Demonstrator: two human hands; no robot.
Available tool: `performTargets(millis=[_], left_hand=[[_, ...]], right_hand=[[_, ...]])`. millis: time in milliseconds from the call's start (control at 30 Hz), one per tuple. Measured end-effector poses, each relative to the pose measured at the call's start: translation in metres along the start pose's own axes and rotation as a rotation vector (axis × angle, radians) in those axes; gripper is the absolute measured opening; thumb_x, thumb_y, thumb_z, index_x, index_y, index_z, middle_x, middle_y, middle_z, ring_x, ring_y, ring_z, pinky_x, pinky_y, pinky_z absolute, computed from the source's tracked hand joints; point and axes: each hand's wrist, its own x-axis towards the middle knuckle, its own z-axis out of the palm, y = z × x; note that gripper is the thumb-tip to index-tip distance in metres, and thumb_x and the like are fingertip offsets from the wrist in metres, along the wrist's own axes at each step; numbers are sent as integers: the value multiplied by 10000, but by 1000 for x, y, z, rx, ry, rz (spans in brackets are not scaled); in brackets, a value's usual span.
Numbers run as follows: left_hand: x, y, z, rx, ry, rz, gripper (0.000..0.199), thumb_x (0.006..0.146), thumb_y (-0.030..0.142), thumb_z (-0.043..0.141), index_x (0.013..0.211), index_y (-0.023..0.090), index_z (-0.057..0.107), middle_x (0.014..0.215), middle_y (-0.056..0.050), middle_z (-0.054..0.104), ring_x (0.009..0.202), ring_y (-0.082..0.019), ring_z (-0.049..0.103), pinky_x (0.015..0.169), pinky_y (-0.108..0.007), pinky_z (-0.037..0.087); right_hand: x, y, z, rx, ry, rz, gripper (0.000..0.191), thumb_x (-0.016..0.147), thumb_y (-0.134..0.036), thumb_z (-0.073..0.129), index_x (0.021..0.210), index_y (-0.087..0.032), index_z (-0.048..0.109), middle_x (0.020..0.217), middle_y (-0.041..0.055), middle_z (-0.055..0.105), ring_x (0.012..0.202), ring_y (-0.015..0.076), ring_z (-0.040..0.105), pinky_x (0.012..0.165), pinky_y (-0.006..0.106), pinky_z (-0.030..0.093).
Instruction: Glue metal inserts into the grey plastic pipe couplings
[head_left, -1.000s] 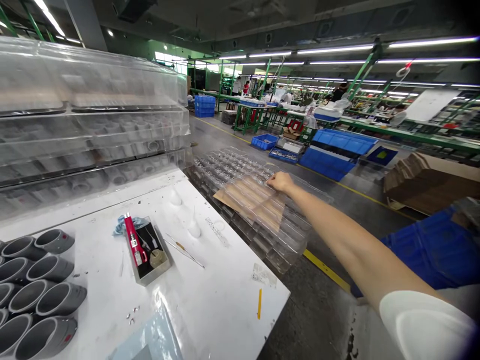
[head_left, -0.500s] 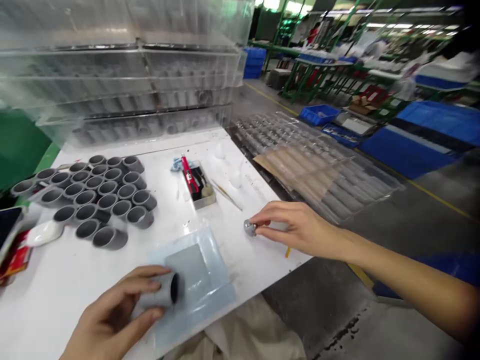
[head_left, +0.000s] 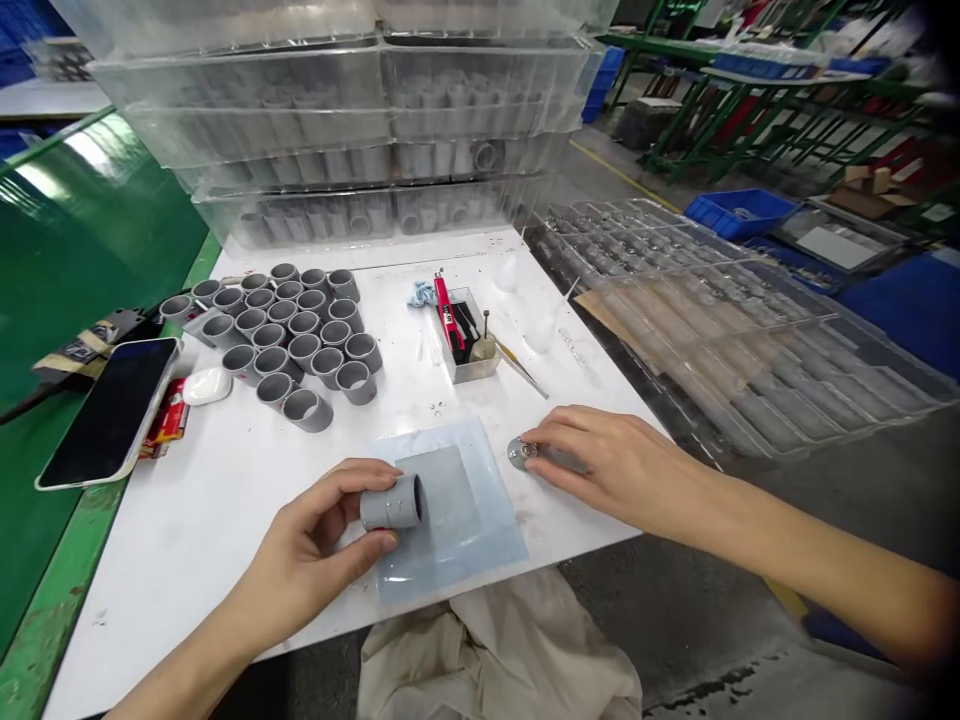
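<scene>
My left hand point(head_left: 315, 550) is closed around a short grey tube point(head_left: 391, 502), which lies on its side with its dark open end facing right. The tube is over a pale blue sheet with a grey square pad point(head_left: 442, 490). To the right, my right hand point(head_left: 600, 460) pinches a small round metal part point(head_left: 520, 452) between thumb and fingertips, at the white tabletop; its exact kind I cannot make out. Several similar grey tubes point(head_left: 304, 350) stand on end in a cluster at the left of the table.
A small open box point(head_left: 475, 370) holds a red-handled tool point(head_left: 448, 312) and other items. A thin brush-like stick point(head_left: 523, 371) lies beside it. Stacked clear bins point(head_left: 292, 215) of tubes stand behind. A phone point(head_left: 109, 415) and white case point(head_left: 207, 386) sit left; clear trays point(head_left: 810, 330) lie right.
The view has swung left, so the table appears further right and the phone shows fully. Both hands keep their hold on the tube and the small metal part.
</scene>
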Motion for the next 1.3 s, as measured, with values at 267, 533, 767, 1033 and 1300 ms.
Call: performTargets(millis=[267,533,767,1033,1300], left_hand=[[-2,1,-1,-32,-7,-70,341,960,220,821,1269,354,767,1321,-50,674,1128,-177,703,933,-195,588],[0,0,-2,-37,-43,-39,354,977,184,798,1279,364,757,1346,-36,675,1268,-172,645,1057,-183,527],[0,-1,0,-51,-62,3,383,970,141,794,1277,368,756,1345,-37,674,1320,-177,616,1108,-206,507],[0,0,1,-72,-48,11,416,941,105,810,1269,357,768,1339,-51,683,1309,-191,632,1087,-223,544],[0,0,1,-65,-46,5,416,943,114,812,1265,372,765,1339,-37,682,1308,-176,625,1079,-194,532]], right_hand=[[13,-19,3,-13,-43,87,220,1072,-305,619,1159,-156,755,1026,103,716,845,272,716,712,397,575],[20,-43,6,236,132,131,147,1019,-220,663,1067,-140,777,994,87,729,827,246,698,699,379,559],[29,-96,42,966,329,227,219,924,-162,746,1105,-268,808,1024,-11,762,875,160,677,796,264,572],[29,-104,57,1020,409,270,207,918,-179,745,1088,-283,801,1006,-20,741,876,158,638,826,255,560],[28,-104,60,999,401,272,210,930,-182,754,1107,-289,790,1024,-16,742,892,165,651,838,262,576]])
